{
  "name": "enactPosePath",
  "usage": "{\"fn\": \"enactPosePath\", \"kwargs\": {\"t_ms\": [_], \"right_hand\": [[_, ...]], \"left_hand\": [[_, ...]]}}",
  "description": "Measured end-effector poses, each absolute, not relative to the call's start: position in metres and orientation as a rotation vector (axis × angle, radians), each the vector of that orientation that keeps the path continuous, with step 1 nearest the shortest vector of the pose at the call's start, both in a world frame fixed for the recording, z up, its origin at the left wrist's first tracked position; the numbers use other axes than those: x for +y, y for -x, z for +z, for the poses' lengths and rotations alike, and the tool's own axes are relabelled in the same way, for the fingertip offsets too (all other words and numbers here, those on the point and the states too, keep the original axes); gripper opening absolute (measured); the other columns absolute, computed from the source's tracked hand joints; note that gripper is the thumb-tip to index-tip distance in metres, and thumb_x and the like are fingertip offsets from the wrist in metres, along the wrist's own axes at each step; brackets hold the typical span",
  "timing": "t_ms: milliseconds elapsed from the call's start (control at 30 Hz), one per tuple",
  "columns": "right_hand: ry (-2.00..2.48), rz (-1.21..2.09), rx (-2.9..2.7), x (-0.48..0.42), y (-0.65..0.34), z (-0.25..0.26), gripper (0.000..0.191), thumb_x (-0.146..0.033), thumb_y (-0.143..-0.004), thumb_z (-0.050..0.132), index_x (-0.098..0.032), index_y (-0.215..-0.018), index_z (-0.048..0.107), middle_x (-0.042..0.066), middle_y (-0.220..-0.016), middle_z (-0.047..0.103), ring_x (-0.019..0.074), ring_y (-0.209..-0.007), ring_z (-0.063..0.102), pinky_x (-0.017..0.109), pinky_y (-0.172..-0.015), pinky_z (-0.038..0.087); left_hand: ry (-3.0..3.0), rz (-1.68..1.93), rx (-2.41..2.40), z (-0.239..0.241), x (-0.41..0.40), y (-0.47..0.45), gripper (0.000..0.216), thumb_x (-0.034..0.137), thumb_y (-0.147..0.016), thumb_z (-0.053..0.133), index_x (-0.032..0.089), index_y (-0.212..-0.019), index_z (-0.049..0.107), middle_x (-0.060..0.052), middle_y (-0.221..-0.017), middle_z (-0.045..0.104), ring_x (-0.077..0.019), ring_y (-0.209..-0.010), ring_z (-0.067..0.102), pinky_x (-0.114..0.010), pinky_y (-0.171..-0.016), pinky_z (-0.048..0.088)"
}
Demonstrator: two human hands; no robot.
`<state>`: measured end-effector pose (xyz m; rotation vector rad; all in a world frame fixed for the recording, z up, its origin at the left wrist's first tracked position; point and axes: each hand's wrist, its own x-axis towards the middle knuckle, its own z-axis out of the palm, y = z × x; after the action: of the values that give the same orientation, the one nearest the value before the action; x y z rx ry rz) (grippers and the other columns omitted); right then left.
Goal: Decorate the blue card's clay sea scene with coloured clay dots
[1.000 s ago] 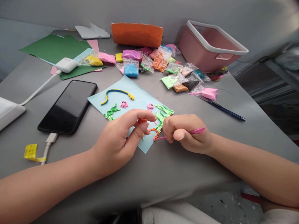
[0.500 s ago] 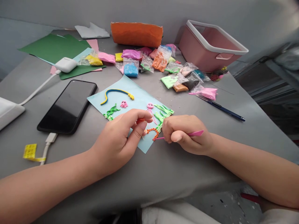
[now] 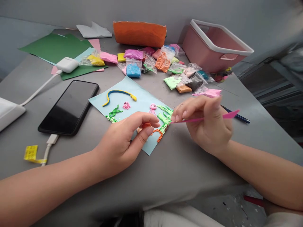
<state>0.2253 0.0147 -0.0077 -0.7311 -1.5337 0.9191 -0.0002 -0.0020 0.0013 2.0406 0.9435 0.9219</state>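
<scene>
A light blue paper sheet (image 3: 139,94) lies on the grey table (image 3: 165,170), with small clay figures stuck to it: a yellow-blue snake (image 3: 118,94), pink octopus shapes and green plants (image 3: 164,116). My left hand (image 3: 123,142) rests on the sheet's near edge, thumb and forefinger pinched on a small orange clay piece (image 3: 146,125). My right hand (image 3: 208,124) is lifted just right of the sheet and grips a thin pink modelling tool (image 3: 205,118), its tip near the green plants.
A black phone (image 3: 69,107) on a charging cable lies left of the sheet. Several bags of coloured clay (image 3: 163,67) are scattered behind it, with an orange pouch (image 3: 139,33), a pink bin (image 3: 214,45), green paper (image 3: 54,47) and a blue pen (image 3: 236,116).
My right hand has risen from the sheet's edge and turned, swinging the pink tool up and to the right. The left hand has stayed put, still pinching the orange clay.
</scene>
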Motion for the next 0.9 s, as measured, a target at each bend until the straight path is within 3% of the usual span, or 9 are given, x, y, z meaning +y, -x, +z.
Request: {"fn": "enactPosePath", "kwargs": {"t_ms": [133,233,333,500,633,900], "right_hand": [[0.658,0.712,-1.734,0.005,-0.227,-0.005,0.045,-0.052,-0.105,0.040,-0.021,-0.087,0.066,0.005,-0.079,0.065,0.0200,-0.078,0.065,0.037,-0.075,0.054],[0.679,0.510,-2.062,0.005,-0.232,0.002,0.026,-0.033,-0.106,0.047,-0.021,-0.092,0.064,0.002,-0.075,0.062,0.0134,-0.067,0.057,0.027,-0.063,0.046],[0.581,0.416,-2.480,0.015,-0.238,0.006,0.012,-0.018,-0.100,0.055,-0.021,-0.102,0.066,-0.002,-0.066,0.057,0.0101,-0.055,0.049,0.025,-0.053,0.035],[0.345,0.480,-2.612,0.032,-0.249,0.009,0.020,-0.023,-0.098,0.054,-0.024,-0.107,0.071,-0.005,-0.055,0.048,0.0107,-0.047,0.043,0.028,-0.050,0.029],[0.324,0.506,-2.667,0.034,-0.251,0.010,0.024,-0.022,-0.096,0.054,-0.023,-0.110,0.072,-0.004,-0.057,0.052,0.0109,-0.048,0.044,0.028,-0.052,0.031],[0.353,0.570,-2.685,0.032,-0.252,0.002,0.024,-0.023,-0.095,0.058,-0.021,-0.113,0.074,-0.004,-0.059,0.050,0.0119,-0.052,0.041,0.028,-0.054,0.030]], "left_hand": [[-2.009,0.936,0.945,0.001,-0.002,0.000,0.014,0.019,-0.101,0.052,0.018,-0.111,0.060,-0.004,-0.103,0.077,-0.0108,-0.088,0.073,-0.021,-0.080,0.056],[-1.969,0.953,0.949,0.003,-0.002,0.000,0.013,0.020,-0.102,0.051,0.018,-0.110,0.060,-0.003,-0.101,0.077,-0.0101,-0.085,0.072,-0.020,-0.077,0.056],[-1.939,0.978,0.951,0.003,-0.002,0.001,0.012,0.022,-0.102,0.051,0.019,-0.109,0.060,-0.003,-0.100,0.077,-0.0119,-0.086,0.072,-0.023,-0.076,0.056],[-1.897,0.995,0.952,0.002,-0.001,0.001,0.013,0.024,-0.103,0.050,0.019,-0.110,0.060,-0.004,-0.102,0.076,-0.0138,-0.091,0.072,-0.026,-0.081,0.057],[-1.875,0.995,0.924,0.002,-0.001,-0.001,0.013,0.022,-0.102,0.051,0.017,-0.110,0.059,-0.003,-0.101,0.076,-0.0115,-0.090,0.072,-0.022,-0.078,0.057],[-1.858,0.951,0.910,0.004,-0.002,0.002,0.013,0.023,-0.103,0.049,0.018,-0.107,0.060,-0.002,-0.098,0.074,-0.0099,-0.076,0.071,-0.022,-0.073,0.057]]}}
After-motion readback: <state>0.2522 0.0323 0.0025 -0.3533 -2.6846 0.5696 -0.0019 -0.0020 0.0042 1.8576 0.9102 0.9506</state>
